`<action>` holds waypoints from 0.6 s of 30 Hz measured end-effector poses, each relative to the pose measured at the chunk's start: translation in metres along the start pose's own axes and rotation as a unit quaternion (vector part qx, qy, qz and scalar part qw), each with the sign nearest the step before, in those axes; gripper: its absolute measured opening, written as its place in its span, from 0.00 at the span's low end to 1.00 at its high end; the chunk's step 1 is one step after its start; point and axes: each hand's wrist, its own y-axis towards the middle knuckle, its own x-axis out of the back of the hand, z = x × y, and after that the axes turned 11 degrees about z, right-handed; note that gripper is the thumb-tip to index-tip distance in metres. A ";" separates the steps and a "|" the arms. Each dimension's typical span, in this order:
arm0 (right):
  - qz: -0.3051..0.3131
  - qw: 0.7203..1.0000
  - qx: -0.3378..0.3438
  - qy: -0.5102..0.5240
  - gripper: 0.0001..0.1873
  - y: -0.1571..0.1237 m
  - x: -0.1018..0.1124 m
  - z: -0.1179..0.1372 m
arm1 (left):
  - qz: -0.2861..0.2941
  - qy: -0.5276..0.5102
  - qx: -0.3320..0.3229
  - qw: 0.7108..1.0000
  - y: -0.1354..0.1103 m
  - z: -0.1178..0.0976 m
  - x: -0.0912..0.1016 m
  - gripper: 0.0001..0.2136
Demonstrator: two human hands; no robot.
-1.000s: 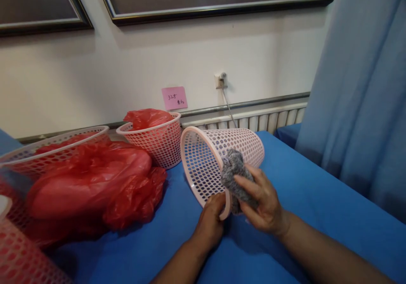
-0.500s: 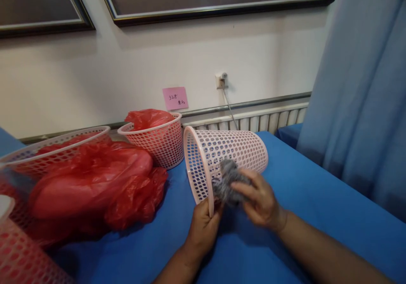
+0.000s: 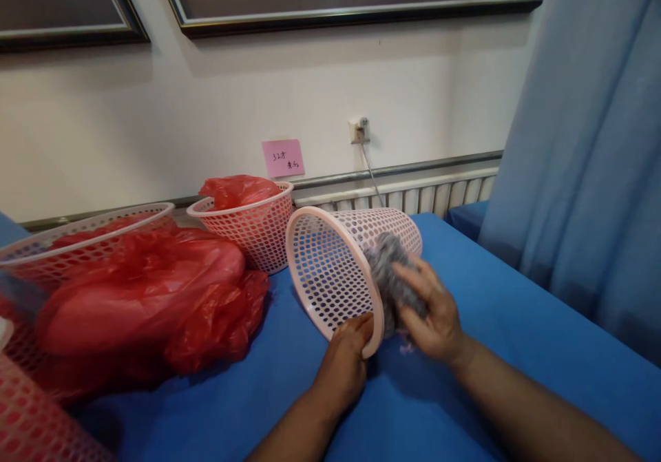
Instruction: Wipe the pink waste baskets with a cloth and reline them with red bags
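A pale pink perforated plastic basket (image 3: 300, 255) lies on its side on the blue-covered surface, its round mouth turned toward me and to the left. My left hand (image 3: 347, 362) is closed around the lower rim of the mouth. In my right hand (image 3: 431, 310) is a bunched grey cloth (image 3: 395, 269), pressed against the outer wall of the basket just behind the rim. The fingers are curled over the cloth, and it hides part of the basket's side.
Red plastic bags (image 3: 155, 297) lie heaped at the left. A basket with a red bag (image 3: 253, 235) stands behind them, and a wider basket (image 3: 87, 231) is further left. Another basket (image 3: 41, 414) fills the near left corner. A blue curtain (image 3: 578, 173) hangs at the right.
The basket has turned so its mouth faces me more. My left hand has shifted right with the rim, and my right hand has moved the cloth slightly right along the outside.
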 end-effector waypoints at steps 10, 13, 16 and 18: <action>0.102 0.976 0.195 0.005 0.31 -0.002 -0.012 0.031 | -0.172 -0.159 -0.006 0.972 -0.013 -0.013 0.012 0.13; 0.098 0.977 0.188 -0.039 0.30 -0.002 -0.013 0.020 | -0.153 -0.149 -0.022 0.977 -0.014 -0.012 0.013 0.12; -0.008 0.995 0.019 -0.096 0.28 0.004 -0.003 -0.015 | -0.130 -0.109 -0.007 0.986 -0.013 -0.008 0.009 0.14; -0.094 0.981 -0.147 -0.089 0.26 0.011 0.007 -0.047 | -0.105 -0.075 -0.009 0.992 -0.013 -0.003 0.004 0.16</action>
